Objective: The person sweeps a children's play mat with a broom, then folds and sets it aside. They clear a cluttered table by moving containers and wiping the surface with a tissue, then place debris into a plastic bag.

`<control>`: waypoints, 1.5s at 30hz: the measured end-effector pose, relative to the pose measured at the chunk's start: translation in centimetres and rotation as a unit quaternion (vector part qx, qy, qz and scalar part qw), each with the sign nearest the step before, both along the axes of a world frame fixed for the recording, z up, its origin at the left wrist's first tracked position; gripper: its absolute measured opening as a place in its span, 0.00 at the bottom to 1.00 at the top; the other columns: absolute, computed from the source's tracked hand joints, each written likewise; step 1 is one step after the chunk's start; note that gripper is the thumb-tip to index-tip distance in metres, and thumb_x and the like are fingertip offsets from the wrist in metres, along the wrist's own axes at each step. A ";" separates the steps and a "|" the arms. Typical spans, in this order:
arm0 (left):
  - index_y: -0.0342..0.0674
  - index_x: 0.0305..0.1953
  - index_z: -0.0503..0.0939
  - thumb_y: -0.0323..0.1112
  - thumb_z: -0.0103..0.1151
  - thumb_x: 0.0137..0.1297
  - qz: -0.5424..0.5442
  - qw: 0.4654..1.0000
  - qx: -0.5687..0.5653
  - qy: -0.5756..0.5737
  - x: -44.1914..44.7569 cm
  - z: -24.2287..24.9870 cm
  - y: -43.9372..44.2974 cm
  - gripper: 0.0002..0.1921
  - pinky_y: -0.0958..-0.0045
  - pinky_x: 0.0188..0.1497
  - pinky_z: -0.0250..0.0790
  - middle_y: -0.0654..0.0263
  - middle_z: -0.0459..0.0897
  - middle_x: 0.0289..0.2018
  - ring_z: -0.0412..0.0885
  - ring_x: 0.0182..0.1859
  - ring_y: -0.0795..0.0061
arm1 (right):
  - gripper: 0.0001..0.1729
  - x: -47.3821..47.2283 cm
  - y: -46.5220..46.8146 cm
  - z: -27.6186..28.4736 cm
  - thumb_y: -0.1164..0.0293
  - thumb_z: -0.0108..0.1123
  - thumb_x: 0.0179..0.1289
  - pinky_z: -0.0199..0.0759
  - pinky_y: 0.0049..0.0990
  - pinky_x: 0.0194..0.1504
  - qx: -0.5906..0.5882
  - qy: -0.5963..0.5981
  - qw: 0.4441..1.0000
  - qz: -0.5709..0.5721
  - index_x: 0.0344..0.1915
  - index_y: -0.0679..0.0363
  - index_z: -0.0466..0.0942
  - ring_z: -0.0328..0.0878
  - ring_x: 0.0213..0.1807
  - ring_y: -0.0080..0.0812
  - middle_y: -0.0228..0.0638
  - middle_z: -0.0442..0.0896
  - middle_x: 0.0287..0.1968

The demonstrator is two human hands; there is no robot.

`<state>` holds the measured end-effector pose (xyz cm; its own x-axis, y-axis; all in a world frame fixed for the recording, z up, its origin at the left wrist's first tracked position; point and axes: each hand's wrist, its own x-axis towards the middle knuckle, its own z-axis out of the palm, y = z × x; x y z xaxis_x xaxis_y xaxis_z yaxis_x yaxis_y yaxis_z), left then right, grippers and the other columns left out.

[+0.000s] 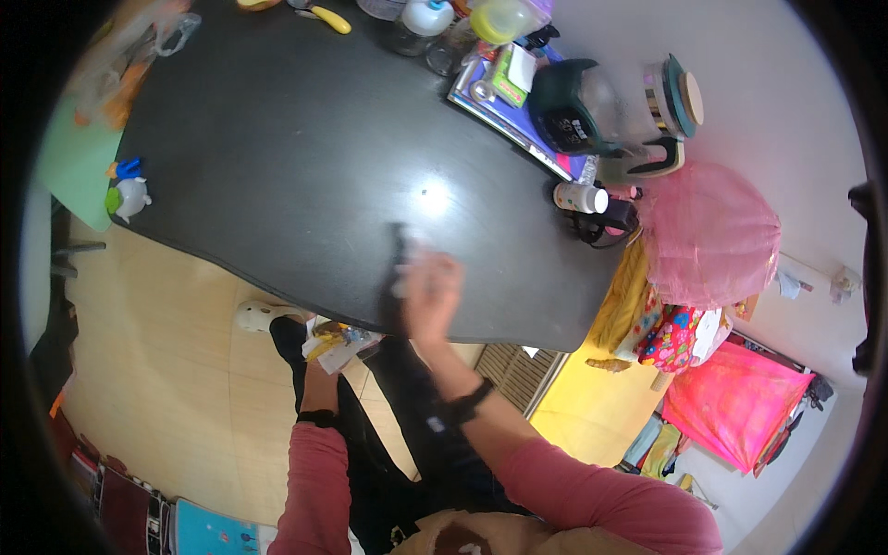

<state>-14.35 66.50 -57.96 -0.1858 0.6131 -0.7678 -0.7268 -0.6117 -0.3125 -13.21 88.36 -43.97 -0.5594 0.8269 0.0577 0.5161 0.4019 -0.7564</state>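
Note:
My right hand [433,295] is motion-blurred over the dark tabletop [291,152], close to its front edge. Its fingers seem closed around a small whitish piece, perhaps a tissue [414,244], too smeared to name for sure. Below the table's edge, above my lap, my left hand [321,374] grips a clear plastic wrapper [341,347] with yellow and white bits in it; most of the fingers are hidden behind it. A tiny dark speck [424,192] lies on the tabletop beyond my right hand.
An electric glass kettle [603,104] and books [513,132] stand at the back right, with a white bottle [580,198] nearby. Toy figures [130,194] sit at the left corner. A yellow-handled tool [330,19] and jars [416,35] lie along the far side.

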 end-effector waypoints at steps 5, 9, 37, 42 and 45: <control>0.49 0.68 0.72 0.70 0.52 0.70 0.011 0.999 0.013 -0.032 -1.4 1.6 0.1 0.37 0.20 0.61 0.65 0.55 0.77 0.65 0.73 0.67 0.41 | 0.20 10.4 9.5 0.7 0.63 0.61 0.75 0.76 0.37 0.51 0.060 -0.181 0.891 -0.411 0.55 0.70 0.80 0.81 0.49 0.40 0.47 0.79 0.49; 0.49 0.67 0.72 0.69 0.55 0.69 -0.021 0.999 -0.022 -0.038 -3.0 3.6 0.1 0.36 0.19 0.61 0.65 0.55 0.77 0.65 0.74 0.66 0.41 | 0.21 5.2 8.9 -1.7 0.65 0.59 0.76 0.74 0.39 0.54 0.097 -0.140 0.942 -0.289 0.59 0.69 0.80 0.78 0.48 0.42 0.49 0.75 0.50; 0.45 0.65 0.73 0.59 0.48 0.74 0.001 0.999 -0.035 -0.007 -7.2 3.2 -1.4 0.29 0.37 0.64 0.71 0.55 0.79 0.62 0.76 0.63 0.48 | 0.21 10.0 -0.7 -2.2 0.74 0.55 0.74 0.67 0.43 0.61 0.022 -0.097 0.956 -0.276 0.62 0.71 0.70 0.73 0.56 0.50 0.55 0.70 0.56; 0.45 0.66 0.73 0.57 0.45 0.76 -0.007 0.999 -0.030 0.010 -7.7 2.5 -1.9 0.28 0.39 0.67 0.68 0.55 0.77 0.64 0.74 0.65 0.49 | 0.26 -6.1 -9.0 -1.2 0.80 0.60 0.66 0.64 0.47 0.64 -0.013 -0.038 0.996 0.078 0.65 0.65 0.73 0.69 0.60 0.56 0.53 0.75 0.55; 0.45 0.67 0.73 0.56 0.43 0.77 -0.009 1.000 -0.027 0.012 -8.5 3.1 -1.6 0.28 0.40 0.69 0.66 0.55 0.77 0.65 0.73 0.66 0.50 | 0.26 -12.9 -10.2 -0.6 0.80 0.60 0.66 0.68 0.46 0.61 -0.106 0.016 0.960 0.259 0.64 0.66 0.74 0.71 0.56 0.57 0.54 0.74 0.55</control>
<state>-22.87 64.88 -54.88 -0.1939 0.5744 -0.7953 -0.7446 -0.6140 -0.2620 -26.09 78.15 -44.55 -0.8990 0.4342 -0.0567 0.2637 0.4334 -0.8618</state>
